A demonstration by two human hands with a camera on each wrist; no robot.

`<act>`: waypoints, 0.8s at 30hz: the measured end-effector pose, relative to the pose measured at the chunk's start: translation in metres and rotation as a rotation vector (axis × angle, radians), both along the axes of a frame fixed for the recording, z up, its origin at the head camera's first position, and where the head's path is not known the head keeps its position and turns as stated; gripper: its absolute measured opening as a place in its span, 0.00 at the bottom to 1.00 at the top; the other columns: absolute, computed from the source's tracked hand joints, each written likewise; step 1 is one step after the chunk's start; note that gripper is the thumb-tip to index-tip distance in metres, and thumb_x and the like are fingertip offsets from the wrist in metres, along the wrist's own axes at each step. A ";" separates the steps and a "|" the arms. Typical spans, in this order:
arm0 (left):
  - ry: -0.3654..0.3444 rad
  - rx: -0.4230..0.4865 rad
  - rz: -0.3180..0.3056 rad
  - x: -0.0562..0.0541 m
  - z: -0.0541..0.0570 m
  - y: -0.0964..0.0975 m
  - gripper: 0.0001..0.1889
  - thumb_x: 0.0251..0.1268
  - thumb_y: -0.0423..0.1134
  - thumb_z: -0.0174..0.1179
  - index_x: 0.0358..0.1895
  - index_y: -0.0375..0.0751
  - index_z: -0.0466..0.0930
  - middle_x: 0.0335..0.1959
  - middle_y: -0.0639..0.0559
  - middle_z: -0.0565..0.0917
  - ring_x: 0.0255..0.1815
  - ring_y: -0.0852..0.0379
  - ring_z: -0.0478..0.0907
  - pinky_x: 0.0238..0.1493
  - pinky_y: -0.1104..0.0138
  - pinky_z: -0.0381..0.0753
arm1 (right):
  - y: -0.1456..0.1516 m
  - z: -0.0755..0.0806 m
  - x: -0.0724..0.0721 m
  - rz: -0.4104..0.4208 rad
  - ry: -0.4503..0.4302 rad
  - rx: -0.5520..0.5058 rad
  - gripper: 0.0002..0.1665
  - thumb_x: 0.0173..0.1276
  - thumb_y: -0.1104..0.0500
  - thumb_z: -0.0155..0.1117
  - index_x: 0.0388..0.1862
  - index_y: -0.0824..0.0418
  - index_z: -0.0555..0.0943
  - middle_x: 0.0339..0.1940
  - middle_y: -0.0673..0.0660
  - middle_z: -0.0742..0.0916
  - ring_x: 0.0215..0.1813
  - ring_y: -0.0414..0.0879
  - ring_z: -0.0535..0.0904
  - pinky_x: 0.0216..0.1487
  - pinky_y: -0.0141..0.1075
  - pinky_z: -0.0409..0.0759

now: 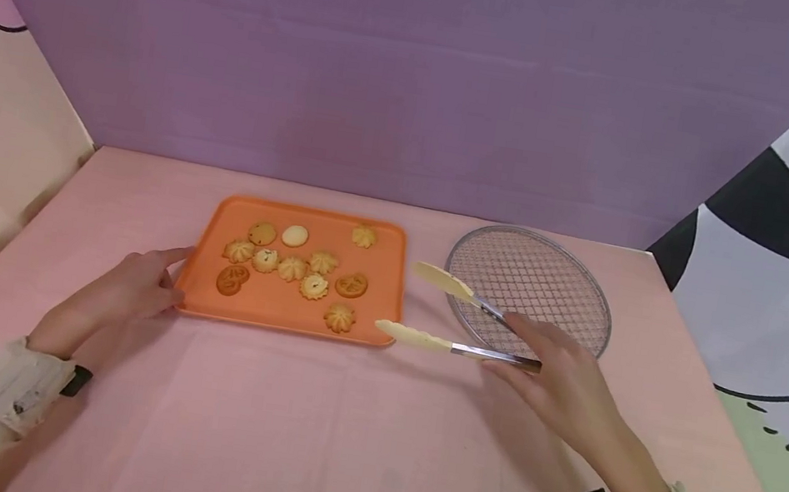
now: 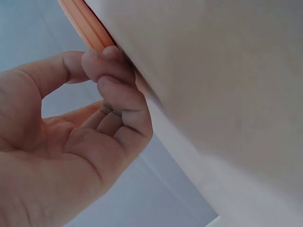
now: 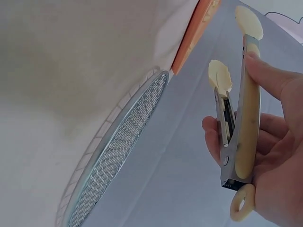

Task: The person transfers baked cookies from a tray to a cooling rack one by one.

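Note:
Pale-tipped metal tongs (image 1: 470,351) are held in my right hand (image 1: 568,384), their two arms spread apart with nothing between the tips. These tips hover by the right edge of an orange tray (image 1: 272,306). Several cookies lie scattered on the tray: fluted swirls (image 1: 340,318), brown pretzel-shaped ones (image 1: 232,280) and a plain pale round (image 1: 295,235). My left hand (image 1: 123,292) grips the tray's left edge near its front corner; in the left wrist view, thumb and fingertips meet at the tray's rim (image 2: 85,23). The right wrist view shows the tongs (image 3: 248,109) with fingers round their handles.
A round wire mesh rack (image 1: 526,277) lies right of the tray, partly behind the right hand and tongs. Pink cloth (image 1: 307,435) covers the table. At the back stands a purple wall (image 1: 415,98), with printed panels at both sides.

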State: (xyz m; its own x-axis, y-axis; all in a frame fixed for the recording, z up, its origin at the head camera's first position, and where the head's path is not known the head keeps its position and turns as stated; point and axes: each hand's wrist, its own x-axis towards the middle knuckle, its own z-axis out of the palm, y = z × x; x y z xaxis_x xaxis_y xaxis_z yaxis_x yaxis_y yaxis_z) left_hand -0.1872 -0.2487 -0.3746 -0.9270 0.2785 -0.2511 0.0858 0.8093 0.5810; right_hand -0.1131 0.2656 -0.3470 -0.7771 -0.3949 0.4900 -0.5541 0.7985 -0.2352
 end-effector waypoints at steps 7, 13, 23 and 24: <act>-0.036 0.013 0.015 0.000 0.001 0.001 0.40 0.64 0.29 0.56 0.76 0.23 0.47 0.26 0.46 0.82 0.24 0.55 0.77 0.24 0.66 0.76 | -0.011 -0.001 -0.025 -0.011 0.004 0.030 0.33 0.53 0.53 0.80 0.57 0.66 0.83 0.52 0.63 0.86 0.51 0.60 0.84 0.46 0.53 0.82; -0.037 0.018 0.014 0.000 0.001 0.002 0.39 0.63 0.29 0.55 0.76 0.23 0.48 0.26 0.46 0.82 0.24 0.56 0.77 0.25 0.66 0.77 | -0.021 0.001 -0.044 -0.021 -0.014 0.065 0.30 0.58 0.53 0.77 0.56 0.67 0.83 0.53 0.64 0.86 0.53 0.62 0.83 0.50 0.56 0.80; -0.020 0.003 0.000 -0.001 -0.002 0.000 0.39 0.64 0.30 0.56 0.76 0.23 0.48 0.25 0.47 0.81 0.24 0.56 0.76 0.26 0.65 0.76 | -0.038 0.003 -0.069 -0.050 -0.048 0.105 0.30 0.60 0.51 0.76 0.56 0.65 0.82 0.53 0.63 0.86 0.54 0.60 0.83 0.50 0.54 0.80; -0.017 0.000 -0.002 -0.001 -0.002 0.000 0.39 0.64 0.30 0.56 0.75 0.22 0.48 0.25 0.47 0.81 0.24 0.55 0.76 0.26 0.65 0.76 | -0.039 0.002 -0.071 -0.051 -0.057 0.110 0.30 0.60 0.50 0.76 0.57 0.65 0.82 0.52 0.63 0.86 0.53 0.59 0.83 0.50 0.54 0.80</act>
